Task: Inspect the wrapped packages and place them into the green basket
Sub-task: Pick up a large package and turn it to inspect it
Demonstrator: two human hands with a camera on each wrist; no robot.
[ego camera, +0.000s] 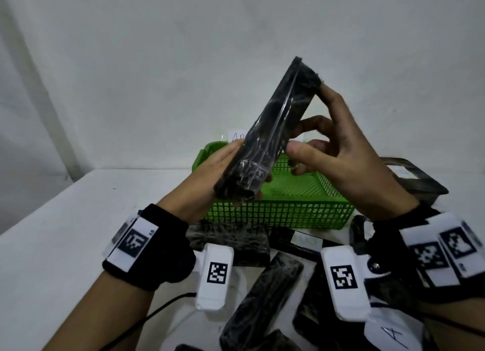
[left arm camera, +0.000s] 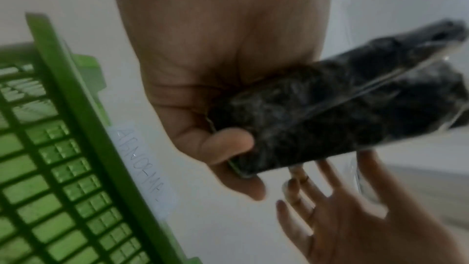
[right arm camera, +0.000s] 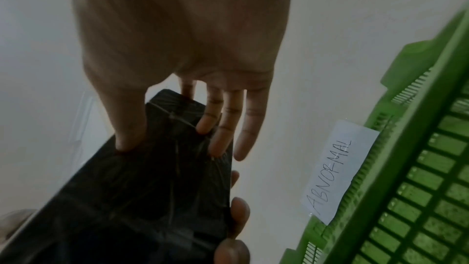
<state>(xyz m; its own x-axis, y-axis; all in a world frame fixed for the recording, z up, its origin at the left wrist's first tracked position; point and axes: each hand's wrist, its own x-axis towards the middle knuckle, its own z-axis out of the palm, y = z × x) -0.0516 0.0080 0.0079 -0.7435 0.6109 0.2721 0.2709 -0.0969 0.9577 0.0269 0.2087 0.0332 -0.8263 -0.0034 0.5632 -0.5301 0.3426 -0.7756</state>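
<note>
I hold a long black package in clear wrap (ego camera: 273,130) tilted upward above the green basket (ego camera: 283,214). My left hand (ego camera: 246,185) grips its lower end, thumb curled over the front (left arm camera: 228,146). My right hand (ego camera: 309,130) lies against its upper half with straight, spread fingers (right arm camera: 218,138), the thumb touching the front face and the index tip at the top corner. The basket looks to have nothing in it in the head view; its mesh wall shows in the left wrist view (left arm camera: 83,127) and the right wrist view (right arm camera: 418,148).
A paper label reading ABNORMAL (right arm camera: 335,172) sits behind the basket by the white wall. Several more black wrapped packages (ego camera: 262,298) lie on the white table in front of the basket. Another dark pack (ego camera: 414,177) lies at the right. A black cable (ego camera: 162,306) trails at the near left.
</note>
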